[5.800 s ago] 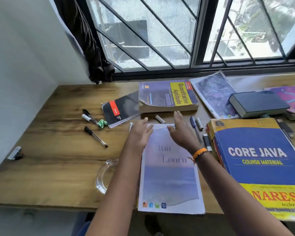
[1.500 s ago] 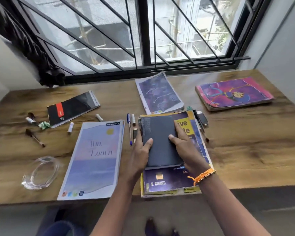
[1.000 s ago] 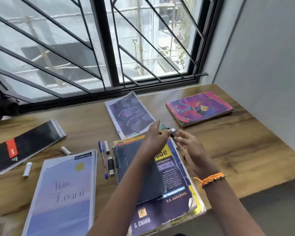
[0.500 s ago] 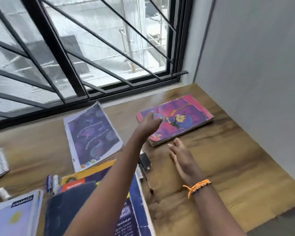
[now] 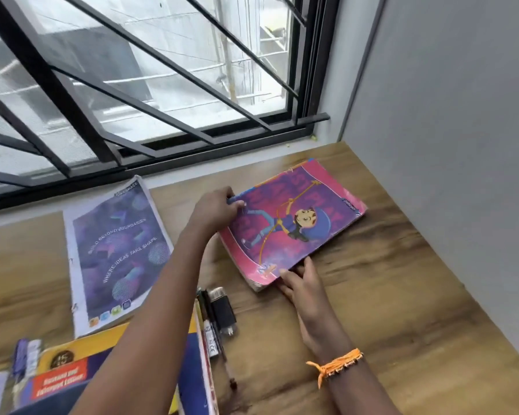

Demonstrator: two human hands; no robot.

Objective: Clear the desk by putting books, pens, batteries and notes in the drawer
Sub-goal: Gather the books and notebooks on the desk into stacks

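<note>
Item in hand: pink cartoon-cover book (image 5: 294, 226), lying flat on the wooden desk (image 5: 402, 295) near the far right corner, by the grey wall (image 5: 447, 115). Left hand (image 5: 215, 211) grips its far-left corner, fingers curled over the edge with the thumb on the cover; right hand (image 5: 301, 287) lies at the near edge, fingers straight and together, tips just under or against the book's lower side — which of the two cannot be told. Step judged: gathering this book, not yet lifted clear of the desk. Next move calls for a firm two-handed lift of a thick, soft-covered volume, then carrying it to the drawer, which is not in view. Nearby, just left of the right wrist: black pens (image 5: 210, 322) and a small black block-shaped object (image 5: 222, 310), touching side by side. Beyond the left forearm: purple notebook (image 5: 117, 250), flat, well apart from the pink book. Under the left forearm: stack of books (image 5: 60, 375) with a yellow-and-blue cover — more pens (image 5: 21, 354) at its left. Obstruction: none on the book itself; the pens lie in the path back toward the person
</note>
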